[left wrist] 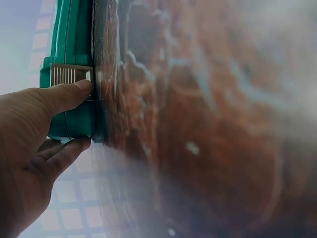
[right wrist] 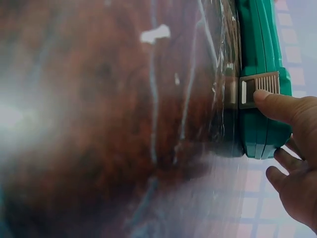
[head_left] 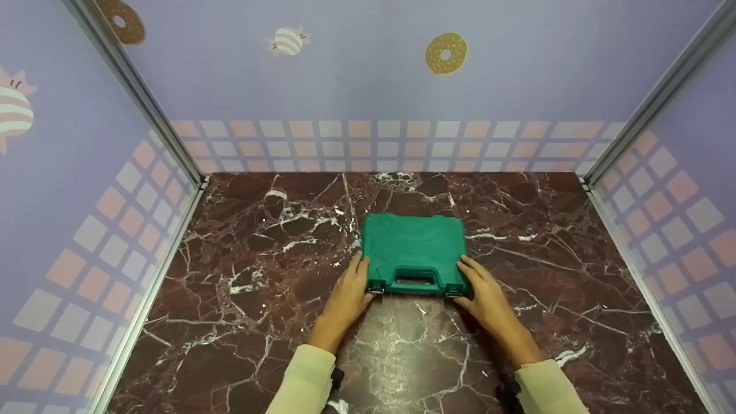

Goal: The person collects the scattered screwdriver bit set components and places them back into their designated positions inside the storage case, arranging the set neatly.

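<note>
A green plastic tool case lies flat on the marbled surface, lid up, its carry handle facing me. My left hand grips its near left corner. In the left wrist view the left thumb lies on a ribbed metal-coloured latch, with the fingers against the case's side. My right hand holds the near right corner. The right wrist view has its thumb on the matching latch, the other fingers around the side. Both latches look closed against the case. What is inside is hidden.
The dark red, white-veined tabletop reflects light in front of the case. Lilac walls enclose it at the back, left and right, with metal strips along the corners and side edges.
</note>
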Available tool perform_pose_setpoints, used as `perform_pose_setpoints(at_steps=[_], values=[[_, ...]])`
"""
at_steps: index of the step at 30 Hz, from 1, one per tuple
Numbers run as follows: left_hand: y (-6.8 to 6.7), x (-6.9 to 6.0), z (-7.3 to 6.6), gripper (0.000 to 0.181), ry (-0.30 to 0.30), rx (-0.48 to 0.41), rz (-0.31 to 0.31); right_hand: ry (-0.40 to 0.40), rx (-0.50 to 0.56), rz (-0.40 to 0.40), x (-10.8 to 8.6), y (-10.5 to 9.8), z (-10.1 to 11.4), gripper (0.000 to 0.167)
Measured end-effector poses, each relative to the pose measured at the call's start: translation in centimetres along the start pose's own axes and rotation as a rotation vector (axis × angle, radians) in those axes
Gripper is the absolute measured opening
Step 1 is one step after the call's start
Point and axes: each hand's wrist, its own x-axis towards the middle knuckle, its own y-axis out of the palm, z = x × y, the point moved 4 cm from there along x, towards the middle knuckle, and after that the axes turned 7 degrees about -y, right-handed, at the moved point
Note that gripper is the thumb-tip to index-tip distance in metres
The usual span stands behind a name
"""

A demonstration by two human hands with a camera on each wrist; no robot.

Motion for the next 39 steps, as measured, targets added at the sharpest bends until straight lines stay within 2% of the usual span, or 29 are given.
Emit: perform_pose_setpoints(at_steps=[9,17,24,30,39], values=[[-0.10,0.09,0.07,0.081,0.005,-0.018,-0.008,-0.020,0.013,0.002,0.09,0.20,-0.15,0.080],[0.05,0.12,0.30,0.079,0.005,-0.081,-0.048,-0.031,0.016,-0.039,-0.09,0.30,-0.18,0.081],[0.02,0.02,0.34,0.078,0.015,-0.115,-0.065,-0.086,0.025,-0.081,-0.05,0.01,-0.07,0.074],[-0.28,0.05,0.23,0.078,0.006,-0.150,-0.069,-0.091,0.046,-0.056,-0.04,-0.15,-0.41,0.075],[-0.36,0.08,0.05,0.074,0.024,-0.129,-0.095,-0.074,0.055,-0.046,-0.14,-0.18,-0.59,0.073]])
